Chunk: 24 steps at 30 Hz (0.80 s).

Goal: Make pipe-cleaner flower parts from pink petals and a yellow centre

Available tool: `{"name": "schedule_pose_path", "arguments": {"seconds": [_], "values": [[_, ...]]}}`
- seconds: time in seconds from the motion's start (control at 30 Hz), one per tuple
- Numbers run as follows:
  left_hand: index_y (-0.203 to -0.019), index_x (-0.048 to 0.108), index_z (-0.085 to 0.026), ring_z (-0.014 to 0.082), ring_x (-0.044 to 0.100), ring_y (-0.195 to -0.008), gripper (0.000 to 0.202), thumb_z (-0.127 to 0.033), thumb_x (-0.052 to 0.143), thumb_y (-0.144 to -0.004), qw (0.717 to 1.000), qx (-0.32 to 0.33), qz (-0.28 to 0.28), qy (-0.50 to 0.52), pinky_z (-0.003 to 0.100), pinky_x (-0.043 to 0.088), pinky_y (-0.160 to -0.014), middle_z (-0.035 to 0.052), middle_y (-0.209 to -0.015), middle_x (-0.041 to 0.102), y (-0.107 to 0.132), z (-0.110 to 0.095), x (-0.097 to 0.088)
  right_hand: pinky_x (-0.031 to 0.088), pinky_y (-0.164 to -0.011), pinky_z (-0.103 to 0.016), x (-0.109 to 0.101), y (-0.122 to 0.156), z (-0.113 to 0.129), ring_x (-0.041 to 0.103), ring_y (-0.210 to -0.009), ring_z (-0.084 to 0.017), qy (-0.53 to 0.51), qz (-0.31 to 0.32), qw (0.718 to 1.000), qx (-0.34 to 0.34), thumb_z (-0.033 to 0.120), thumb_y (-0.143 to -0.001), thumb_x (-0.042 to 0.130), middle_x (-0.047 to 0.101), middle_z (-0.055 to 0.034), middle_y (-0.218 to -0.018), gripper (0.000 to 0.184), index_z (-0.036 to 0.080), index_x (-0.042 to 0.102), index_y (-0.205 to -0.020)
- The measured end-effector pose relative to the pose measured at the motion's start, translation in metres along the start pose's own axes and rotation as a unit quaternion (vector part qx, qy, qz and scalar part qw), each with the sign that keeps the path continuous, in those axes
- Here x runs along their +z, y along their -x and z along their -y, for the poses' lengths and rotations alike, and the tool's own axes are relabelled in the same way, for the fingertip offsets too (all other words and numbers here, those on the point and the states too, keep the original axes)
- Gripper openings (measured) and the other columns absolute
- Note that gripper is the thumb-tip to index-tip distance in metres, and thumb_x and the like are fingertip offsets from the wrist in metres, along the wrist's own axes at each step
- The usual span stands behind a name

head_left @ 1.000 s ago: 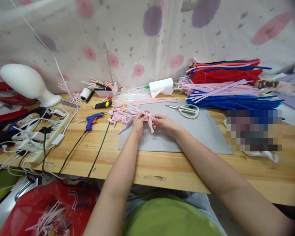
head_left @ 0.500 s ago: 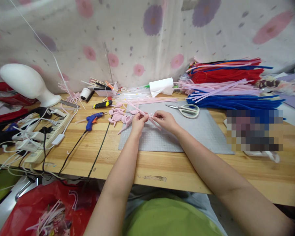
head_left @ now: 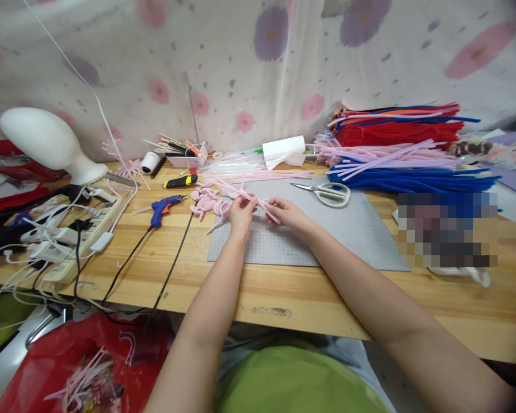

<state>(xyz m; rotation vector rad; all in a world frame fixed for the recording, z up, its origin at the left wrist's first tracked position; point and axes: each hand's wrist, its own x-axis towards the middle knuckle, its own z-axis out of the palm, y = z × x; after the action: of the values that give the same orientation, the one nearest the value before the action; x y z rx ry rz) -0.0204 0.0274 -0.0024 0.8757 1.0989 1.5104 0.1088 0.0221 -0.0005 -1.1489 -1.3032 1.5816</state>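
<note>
Pink pipe cleaners point(head_left: 261, 202) cross one another between my two hands, over the grey cutting mat point(head_left: 301, 246). My left hand point(head_left: 242, 213) is closed on them, thumb and fingers pinched. From the other side my right hand point(head_left: 284, 213) grips the same pipe cleaners, with their ends sticking out below its fingers. Just left of my left hand lie several curled pink pipe-cleaner shapes point(head_left: 205, 202). Scissors point(head_left: 327, 194) with pale handles rest on the mat's far part, beyond my right hand.
A blue glue gun point(head_left: 162, 210) and a yellow-black utility knife point(head_left: 179, 182) lie to the left, near a power strip point(head_left: 90, 235) with tangled cables. Bundles of blue pipe cleaners point(head_left: 413, 176) and red ones point(head_left: 399, 133) are stacked back right. A white foam head point(head_left: 47, 140) stands far left.
My right hand has shifted slightly down along the pipe cleaners, and the crossed strands have changed angle. My left hand keeps its grip in nearly the same place.
</note>
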Motion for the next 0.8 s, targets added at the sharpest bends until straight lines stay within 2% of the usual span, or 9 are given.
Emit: {"name": "schedule_pose_path", "arguments": {"seconds": [0.17,0.27,0.43,0.67,0.8], "values": [[-0.074,0.060,-0.014,0.0091,0.056,-0.062,0.020,-0.031,0.063,-0.065,1.000,-0.014,-0.012,0.022,0.023,0.045,-0.061,0.0001,-0.067,0.060,-0.002,0.000,-0.001,0.036,-0.041,-0.019,-0.003,-0.006,-0.010,0.045,-0.040,-0.006,0.073,-0.006,0.996,-0.045,0.039,-0.074,0.057,0.054,0.0049,-0.049,0.022,0.018,0.049,-0.072],[-0.071,0.060,-0.014,0.0098,0.057,-0.063,0.019,-0.032,0.063,-0.065,0.999,0.007,-0.037,0.021,0.024,0.046,-0.063,0.0012,-0.067,0.062,-0.003,-0.001,-0.001,0.031,-0.039,-0.019,-0.005,-0.006,-0.011,0.041,-0.037,-0.006,0.094,0.014,0.994,-0.061,0.042,-0.071,0.059,0.050,0.0060,-0.045,0.027,0.018,0.048,-0.067],[-0.062,0.059,-0.014,0.0109,0.058,-0.062,0.019,-0.033,0.063,-0.064,0.996,0.037,-0.078,0.009,0.023,0.045,-0.060,0.0017,-0.064,0.063,-0.004,0.000,-0.003,0.028,-0.039,-0.019,-0.005,-0.003,-0.009,0.040,-0.038,-0.006,0.107,0.030,0.992,-0.056,0.046,-0.067,0.060,0.048,0.0068,-0.044,0.030,0.019,0.047,-0.067],[-0.061,0.059,-0.014,0.0105,0.058,-0.059,0.025,-0.038,0.063,-0.063,0.987,0.035,-0.153,-0.020,0.022,0.044,-0.056,0.0023,-0.063,0.063,-0.011,0.001,-0.011,0.024,-0.039,-0.019,-0.002,0.001,-0.004,0.035,-0.037,-0.005,0.127,0.030,0.990,-0.058,0.036,-0.070,0.057,0.048,0.0071,-0.045,0.021,0.019,0.047,-0.065],[-0.063,0.058,-0.013,0.0104,0.058,-0.058,0.027,-0.040,0.063,-0.063,0.989,0.025,-0.143,-0.016,0.022,0.044,-0.056,0.0026,-0.065,0.063,-0.011,-0.005,-0.011,0.027,-0.039,-0.018,-0.002,0.001,-0.006,0.038,-0.038,-0.005,0.080,0.041,0.995,-0.030,0.030,-0.072,0.055,0.049,0.0067,-0.045,0.016,0.018,0.046,-0.066]]}}
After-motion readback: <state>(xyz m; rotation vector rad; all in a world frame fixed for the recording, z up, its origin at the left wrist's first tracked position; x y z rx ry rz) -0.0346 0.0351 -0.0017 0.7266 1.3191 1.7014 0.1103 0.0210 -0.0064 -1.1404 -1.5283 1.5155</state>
